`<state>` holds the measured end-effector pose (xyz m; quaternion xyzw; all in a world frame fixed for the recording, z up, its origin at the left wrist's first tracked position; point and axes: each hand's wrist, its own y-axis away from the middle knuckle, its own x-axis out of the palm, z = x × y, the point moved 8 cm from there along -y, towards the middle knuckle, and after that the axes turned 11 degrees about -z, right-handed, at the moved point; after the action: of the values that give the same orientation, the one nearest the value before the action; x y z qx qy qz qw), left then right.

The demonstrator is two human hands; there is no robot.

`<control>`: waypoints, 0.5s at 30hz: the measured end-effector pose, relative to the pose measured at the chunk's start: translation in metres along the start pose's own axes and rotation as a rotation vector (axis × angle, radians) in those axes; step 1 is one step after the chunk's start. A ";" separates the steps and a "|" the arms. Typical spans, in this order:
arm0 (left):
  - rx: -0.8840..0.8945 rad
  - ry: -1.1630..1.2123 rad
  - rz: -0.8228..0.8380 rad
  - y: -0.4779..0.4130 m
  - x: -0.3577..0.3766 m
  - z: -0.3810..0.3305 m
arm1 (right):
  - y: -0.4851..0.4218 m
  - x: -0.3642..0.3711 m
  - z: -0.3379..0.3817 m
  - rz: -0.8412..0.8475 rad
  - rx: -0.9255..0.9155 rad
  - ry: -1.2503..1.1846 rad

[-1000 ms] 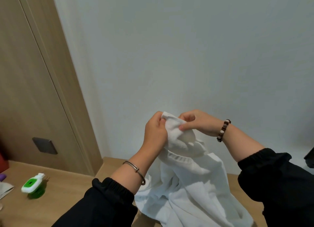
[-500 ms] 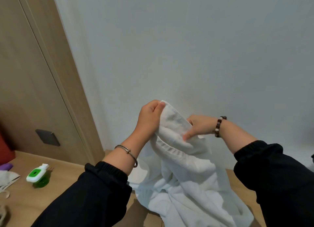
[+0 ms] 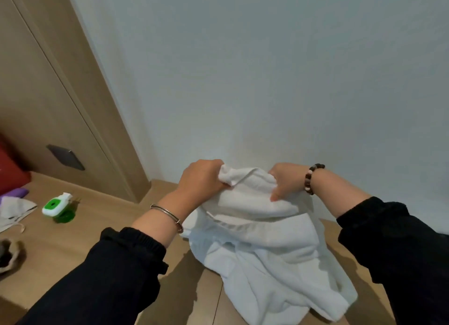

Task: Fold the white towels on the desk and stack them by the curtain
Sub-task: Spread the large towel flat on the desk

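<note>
A crumpled white towel [image 3: 264, 247] hangs above the wooden desk [image 3: 102, 217], its lower part bunched on the surface. My left hand [image 3: 201, 176] grips the towel's top edge at the left. My right hand [image 3: 284, 181] grips the same edge a short way to the right, thumb pressed into the cloth. Both hands are raised in front of the pale wall. The curtain is out of view.
A green and white plastic gadget [image 3: 58, 206] stands on the desk at left. Beside it lie a white cloth bag [image 3: 14, 209], a purple item [image 3: 15, 193] and a red object [image 3: 11, 171]. A wooden wall panel [image 3: 48, 93] with a dark switch plate [image 3: 65, 157] rises behind.
My hands have moved apart along the towel's top edge and dropped slightly. The edge between them is stretched out wider than before.
</note>
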<state>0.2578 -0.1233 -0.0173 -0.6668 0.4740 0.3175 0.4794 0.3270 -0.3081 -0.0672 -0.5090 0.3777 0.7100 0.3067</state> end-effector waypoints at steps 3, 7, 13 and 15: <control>-0.002 -0.157 0.048 0.014 0.029 0.024 | -0.018 0.029 -0.023 -0.032 -0.046 0.296; -0.071 -0.229 0.084 0.047 0.065 0.066 | -0.026 0.073 -0.028 -0.101 -0.135 0.360; -0.084 -0.170 0.161 0.096 0.095 0.101 | -0.001 0.124 -0.003 -0.110 0.033 -0.012; -0.002 -0.177 0.180 0.108 0.097 0.102 | 0.016 0.140 0.005 -0.109 0.131 -0.039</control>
<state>0.1938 -0.0689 -0.1735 -0.5914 0.4877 0.4172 0.4882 0.2703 -0.3047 -0.1962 -0.4939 0.3888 0.6758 0.3848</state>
